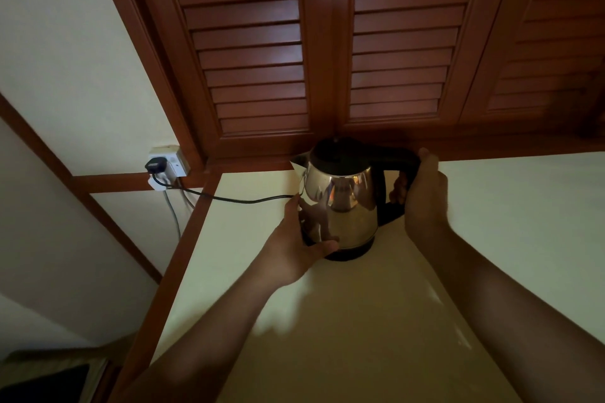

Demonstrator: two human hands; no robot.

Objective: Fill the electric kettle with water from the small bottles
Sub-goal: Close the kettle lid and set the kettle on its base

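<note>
Dim light throughout, with fine detail lost in shadow. Cut off by the lower edge: both bare forearms, entering from below and converging on the electric kettle. Hidden behind the steel body: most of the left fingers, with only a blurred reflection on the polished wall. Hidden under the right hand: the rear curve of the black handle. Lost behind the kettle: the far end of the black cord, traced from the plug in the wall socket across to the left fingertips. Dark shape in the bottom left corner, too dim to identify. Seam between kettle and black base merged in shadow, so seated or lifted not determinable.

Left arm extended forward and slightly rightward, wrist straight. Left hand set against the lower left side of the kettle, palm toward the metal. Right arm extended along the right side, wrist bent inward, hand upright behind the handle.

Left thumb laid across the lower front just above the base, fingers reaching up round the far side below the spout: a cupping hold on the body. Right thumb on top of the handle, fingers curled through the handle's gap, tips visible between handle and body: a full grip. Lid down. Kettle upright on the cream surface, close to the foot of the louvred wooden doors, well right of the socket.
</note>
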